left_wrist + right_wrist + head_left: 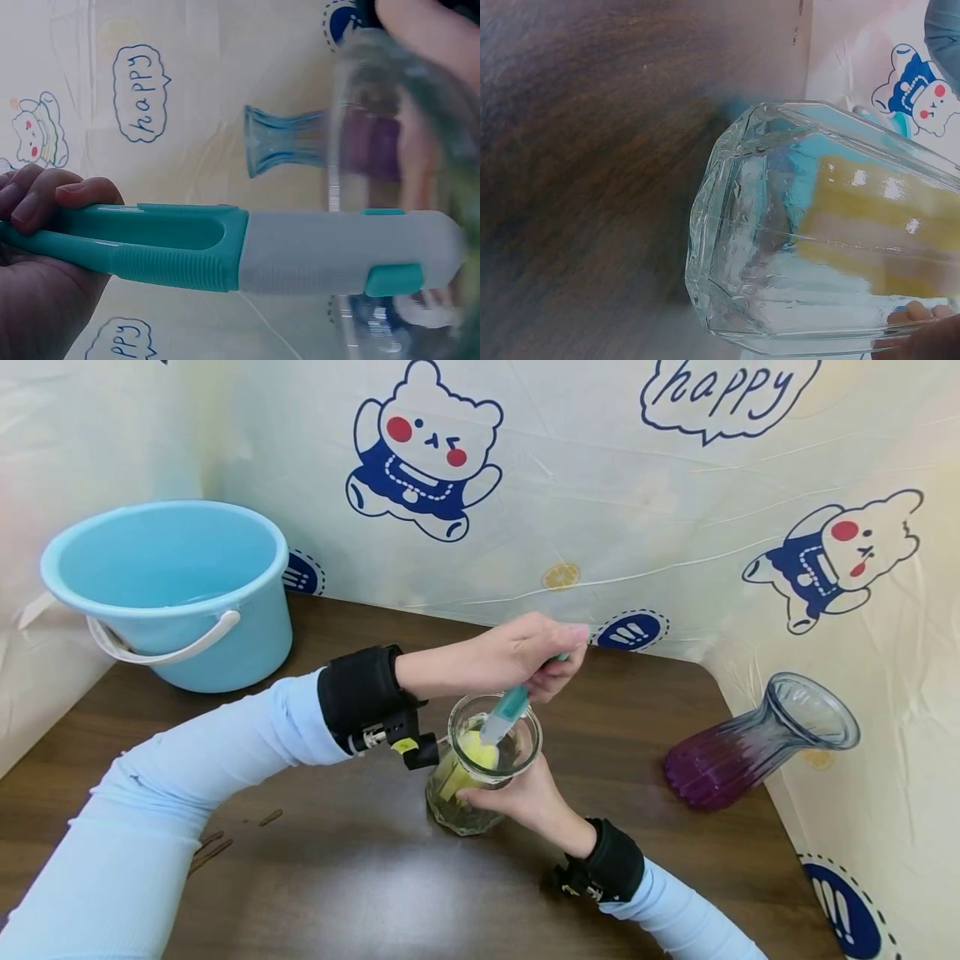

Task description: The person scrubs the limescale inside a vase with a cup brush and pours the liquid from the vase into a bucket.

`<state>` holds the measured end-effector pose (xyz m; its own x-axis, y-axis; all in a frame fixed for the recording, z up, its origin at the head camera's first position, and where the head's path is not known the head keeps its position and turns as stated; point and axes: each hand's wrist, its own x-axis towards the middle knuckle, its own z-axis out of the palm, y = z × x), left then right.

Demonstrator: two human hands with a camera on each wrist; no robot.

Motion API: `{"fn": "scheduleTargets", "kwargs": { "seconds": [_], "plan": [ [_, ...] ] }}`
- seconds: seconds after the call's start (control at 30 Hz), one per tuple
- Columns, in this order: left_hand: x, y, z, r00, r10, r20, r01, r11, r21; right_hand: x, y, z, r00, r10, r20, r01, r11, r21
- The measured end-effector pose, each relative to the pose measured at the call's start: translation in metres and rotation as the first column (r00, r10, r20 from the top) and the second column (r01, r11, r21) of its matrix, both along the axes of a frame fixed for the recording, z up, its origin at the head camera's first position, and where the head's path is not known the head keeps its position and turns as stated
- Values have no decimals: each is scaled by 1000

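Observation:
My left hand grips the teal handle of a sponge bottle brush, reaching in from above. The brush's grey-white neck slants down through the mouth of a clear glass vase. Inside the glass is its yellow sponge head, a broad yellow patch in the right wrist view. My right hand holds the vase from the near right side, thumb across the front below the rim; the other fingers are mostly hidden behind the glass. In the right wrist view the faceted vase base faces the wooden tabletop.
A light blue bucket with a white handle stands at the back left. At the right, a second glass vase, purple at its lower part, stands near the table edge. Wet streaks mark the brown table. A printed sheet hangs behind.

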<state>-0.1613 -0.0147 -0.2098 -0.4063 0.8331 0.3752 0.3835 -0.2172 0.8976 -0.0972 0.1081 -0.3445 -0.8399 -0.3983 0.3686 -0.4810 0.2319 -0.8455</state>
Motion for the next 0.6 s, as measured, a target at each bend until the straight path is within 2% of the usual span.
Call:
{"fn": "scheduleTargets", "kwargs": {
  "seconds": [0.13,0.27,0.4,0.5,0.6],
  "plan": [
    [-1,5,19,1000,-7,24,7,1000,21,1,-1,-1,1000,-3,21,4,1000,-20],
    [-1,3,41,999,21,30,-23,998,64,0,0,-2,1000,24,5,-24,999,-45],
    [0,-3,60,994,32,101,-44,992,118,-2,0,-3,998,46,-34,-48,998,-41],
    [-1,-6,66,987,33,155,-55,988,143,-2,0,-3,998,46,-31,-48,998,-42],
    [-6,-8,64,978,52,203,-83,985,148,-2,-1,-2,999,37,-4,-37,998,-45]
  ]
}}
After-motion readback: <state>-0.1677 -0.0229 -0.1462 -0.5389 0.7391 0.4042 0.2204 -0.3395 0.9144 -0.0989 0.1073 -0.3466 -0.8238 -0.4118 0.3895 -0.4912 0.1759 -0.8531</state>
